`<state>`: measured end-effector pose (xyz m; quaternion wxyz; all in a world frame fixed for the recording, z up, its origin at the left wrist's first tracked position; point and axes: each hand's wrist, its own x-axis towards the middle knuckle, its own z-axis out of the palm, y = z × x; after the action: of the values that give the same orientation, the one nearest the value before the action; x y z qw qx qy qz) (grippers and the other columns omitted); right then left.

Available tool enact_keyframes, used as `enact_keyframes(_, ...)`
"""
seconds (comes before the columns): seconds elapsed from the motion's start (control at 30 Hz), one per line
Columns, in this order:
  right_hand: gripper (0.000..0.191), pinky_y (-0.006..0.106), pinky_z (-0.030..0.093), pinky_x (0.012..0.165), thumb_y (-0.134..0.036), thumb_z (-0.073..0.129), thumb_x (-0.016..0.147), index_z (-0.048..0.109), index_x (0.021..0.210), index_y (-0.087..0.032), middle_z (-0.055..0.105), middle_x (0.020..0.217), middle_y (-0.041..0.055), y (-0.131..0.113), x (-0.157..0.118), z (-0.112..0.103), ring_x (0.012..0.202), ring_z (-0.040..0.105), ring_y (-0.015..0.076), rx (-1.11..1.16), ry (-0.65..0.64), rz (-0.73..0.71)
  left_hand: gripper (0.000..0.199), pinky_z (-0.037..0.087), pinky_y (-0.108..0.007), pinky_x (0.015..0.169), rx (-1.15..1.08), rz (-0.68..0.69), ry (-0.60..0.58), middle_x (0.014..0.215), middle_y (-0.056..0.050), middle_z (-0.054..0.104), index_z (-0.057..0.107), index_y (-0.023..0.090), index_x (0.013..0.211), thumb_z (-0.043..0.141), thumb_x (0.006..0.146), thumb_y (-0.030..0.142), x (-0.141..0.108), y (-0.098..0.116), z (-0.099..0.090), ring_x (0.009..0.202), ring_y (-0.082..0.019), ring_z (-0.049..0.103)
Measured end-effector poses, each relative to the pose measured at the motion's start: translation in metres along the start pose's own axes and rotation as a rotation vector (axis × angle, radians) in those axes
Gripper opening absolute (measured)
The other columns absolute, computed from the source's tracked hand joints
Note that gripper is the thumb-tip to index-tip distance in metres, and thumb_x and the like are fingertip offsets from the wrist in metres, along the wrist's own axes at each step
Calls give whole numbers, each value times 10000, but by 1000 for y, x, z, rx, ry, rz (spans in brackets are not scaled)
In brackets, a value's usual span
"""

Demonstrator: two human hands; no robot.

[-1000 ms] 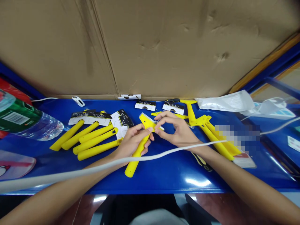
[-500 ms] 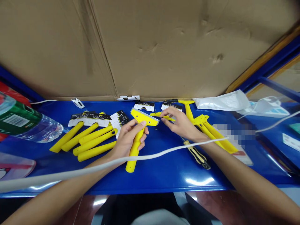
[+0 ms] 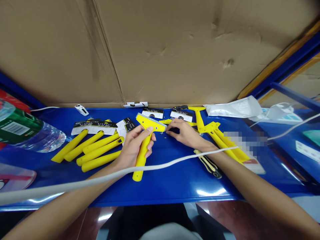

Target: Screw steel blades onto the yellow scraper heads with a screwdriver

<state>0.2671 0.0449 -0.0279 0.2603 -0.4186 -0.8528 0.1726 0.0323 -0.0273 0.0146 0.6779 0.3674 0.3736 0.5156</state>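
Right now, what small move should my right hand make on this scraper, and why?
Probably bring the right hand onto the yellow scraper head to steady it. The left hand grips only the yellow scraper handle, and the right hand's fingertips sit just beside the head, so it looks like a short move.

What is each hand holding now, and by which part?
The left hand grips a yellow scraper by its handle; the right hand shows nothing held.
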Motion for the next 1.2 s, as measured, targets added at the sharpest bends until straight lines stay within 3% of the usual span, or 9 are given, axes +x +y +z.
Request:
enact_keyframes(0.3,41,451,535,929,-196,686,965,695,999,-217,738,1035,80,1,-2,1,998,668,275,-71,-11,14,361,406,-171,357,36,-53,-13,801,-18,683,600,182,843,886,845,403,-1,0,1,508,-75,497)
enact_keyframes(0.57,81,475,521,946,-277,719,968,691,992,-205,738,1043,96,1,-1,5,997,667,289,-127,26,30,355,407,-171,357,32,-54,-35,810,-14,681,595,183,846,879,857,395,-1,-2,0,509,-72,500)
enact_keyframes(0.67,19,477,515,947,-222,693,967,707,979,-214,744,1015,84,1,-1,5,978,674,281,-119,22,23,370,410,-172,358,32,-60,-43,813,-14,683,575,185,824,878,859,395,-1,-3,-1,506,-70,502)
enact_keyframes(0.77,95,485,518,954,-181,667,964,737,1017,-217,750,1032,87,3,-1,2,998,676,286,-89,15,-10,369,407,-170,355,33,-61,-36,800,-12,682,579,187,824,882,853,394,-1,-3,-1,499,-69,499)
enact_keyframes(0.93,217,539,508,1035,-215,660,990,797,1156,-246,708,1142,111,18,-2,0,1111,635,312,-83,110,-35,374,397,-162,354,21,-41,-14,802,-11,682,590,183,822,894,837,400,2,-2,-3,491,-63,499)
enact_keyframes(1.2,93,569,482,1075,-208,721,979,810,975,-233,699,1128,100,28,1,3,1121,624,308,-74,97,10,333,400,-165,357,21,-32,-21,807,-17,691,596,180,815,862,878,368,3,-2,-5,495,-67,500)
